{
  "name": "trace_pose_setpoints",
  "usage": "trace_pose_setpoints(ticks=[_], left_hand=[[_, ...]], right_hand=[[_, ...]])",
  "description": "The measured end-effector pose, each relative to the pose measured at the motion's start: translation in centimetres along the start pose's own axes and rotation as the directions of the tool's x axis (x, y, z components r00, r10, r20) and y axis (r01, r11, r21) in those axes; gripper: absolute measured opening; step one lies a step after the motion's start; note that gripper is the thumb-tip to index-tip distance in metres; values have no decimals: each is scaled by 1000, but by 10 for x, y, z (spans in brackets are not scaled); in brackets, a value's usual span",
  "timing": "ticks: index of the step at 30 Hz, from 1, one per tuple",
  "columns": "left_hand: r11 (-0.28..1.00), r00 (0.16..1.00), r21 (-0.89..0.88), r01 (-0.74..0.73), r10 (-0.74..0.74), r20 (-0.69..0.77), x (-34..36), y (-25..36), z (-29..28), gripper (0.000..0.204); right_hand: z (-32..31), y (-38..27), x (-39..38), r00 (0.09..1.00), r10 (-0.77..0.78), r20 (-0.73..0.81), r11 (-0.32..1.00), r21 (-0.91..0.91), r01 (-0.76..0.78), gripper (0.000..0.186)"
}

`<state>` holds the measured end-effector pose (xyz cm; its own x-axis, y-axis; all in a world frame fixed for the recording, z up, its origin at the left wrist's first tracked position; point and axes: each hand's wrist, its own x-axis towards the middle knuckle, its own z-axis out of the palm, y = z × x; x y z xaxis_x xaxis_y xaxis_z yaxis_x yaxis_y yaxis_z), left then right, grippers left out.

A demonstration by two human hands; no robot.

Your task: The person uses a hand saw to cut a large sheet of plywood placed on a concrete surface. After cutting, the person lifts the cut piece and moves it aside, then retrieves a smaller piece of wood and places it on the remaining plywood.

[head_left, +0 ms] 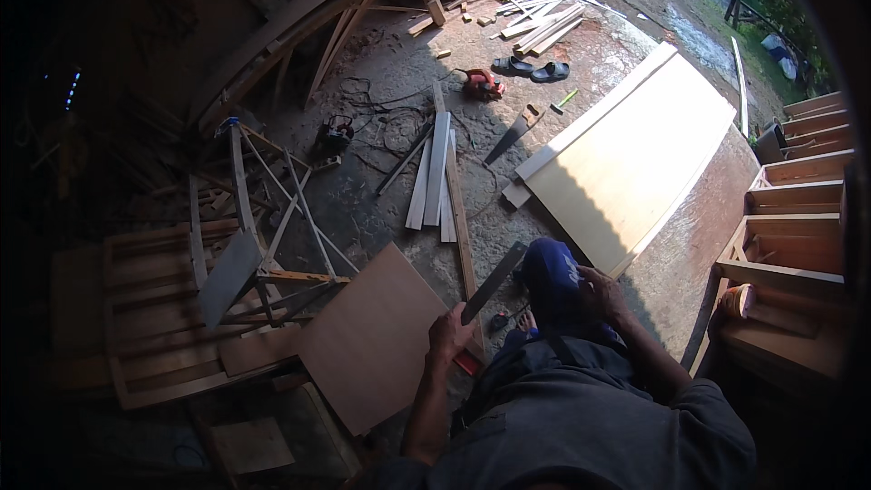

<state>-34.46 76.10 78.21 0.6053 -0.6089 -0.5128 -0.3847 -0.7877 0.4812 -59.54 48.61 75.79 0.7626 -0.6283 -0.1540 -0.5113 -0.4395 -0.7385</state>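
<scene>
My left hand (448,336) is closed on a try square, whose dark metal blade (493,283) points up and to the right. Its red part (467,362) shows just below my fingers. A brown plywood sheet (367,340) lies beside that hand on the left. On the right, my right hand (599,292) rests against my raised knee in blue cloth (549,274). Its fingers are bent loosely and partly in shadow; nothing shows in them. A small dark object (499,321) sits on the floor between my arms.
A large pale panel (626,163) lies ahead on the right. Wood strips (436,168), a handsaw (514,134), a green-handled hammer (563,102), a red power tool (483,84) and sandals (550,72) lie farther off. Wooden frames (798,245) stand right; a trestle (245,181) stands left.
</scene>
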Motion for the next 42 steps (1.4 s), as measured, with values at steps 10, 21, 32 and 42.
trace_pose_setpoints(ticks=[10, 21, 32, 42], left_hand=[[829, 869, 260, -495, 477, 131, 156, 91, -94, 44], [976, 982, -110, -191, 189, -27, 414, 53, -177, 63], [993, 924, -101, -60, 94, 370, 678, 36, -210, 58], [997, 919, 60, 41, -61, 389, 1045, 92, -221, 45]], right_hand=[[24, -130, 203, 814, -345, 467, 779, -341, 526, 60], [-5, 32, 380, 838, 525, 149, 796, -433, -422, 44], [-1, 136, 377, 213, 977, -18, 193, 498, -845, 41], [112, 89, 544, -129, 975, 181, -201, 474, -857, 34]])
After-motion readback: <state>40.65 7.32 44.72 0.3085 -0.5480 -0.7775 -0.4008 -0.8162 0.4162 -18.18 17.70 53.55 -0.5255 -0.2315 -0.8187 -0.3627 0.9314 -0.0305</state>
